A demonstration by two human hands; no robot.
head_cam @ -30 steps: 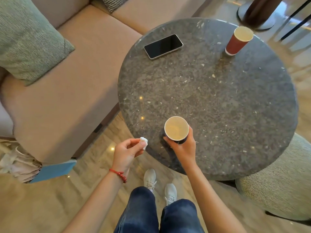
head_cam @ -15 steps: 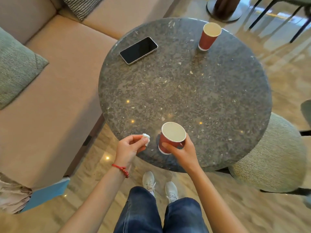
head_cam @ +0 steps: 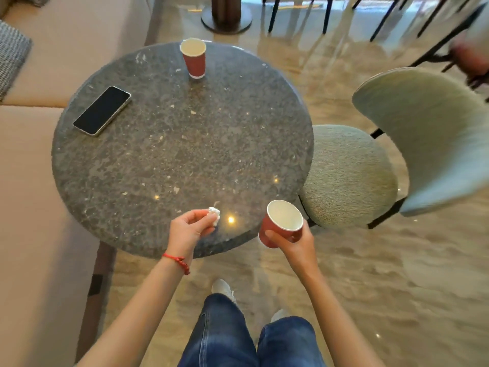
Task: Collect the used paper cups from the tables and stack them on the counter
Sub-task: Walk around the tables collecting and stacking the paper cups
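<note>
My right hand (head_cam: 296, 241) grips a red paper cup (head_cam: 281, 223) with a pale inside, held in the air just off the near right edge of the round grey stone table (head_cam: 182, 154). The cup looks empty. My left hand (head_cam: 189, 230) hovers over the table's near edge, its fingertips pinched on a small crumpled white tissue (head_cam: 214, 215). A second red paper cup (head_cam: 194, 58) stands upright at the far edge of the table, well beyond both hands.
A black phone (head_cam: 102, 110) lies on the table's left side. A beige sofa (head_cam: 29, 165) runs along the left. A green upholstered chair (head_cam: 370, 165) stands at the table's right. Dark chair legs and a round table base (head_cam: 226, 18) stand further back on the glossy floor.
My right hand has lifted the near cup off the table and carried it right, past the edge. The left hand keeps the tissue. My view has swung right.
</note>
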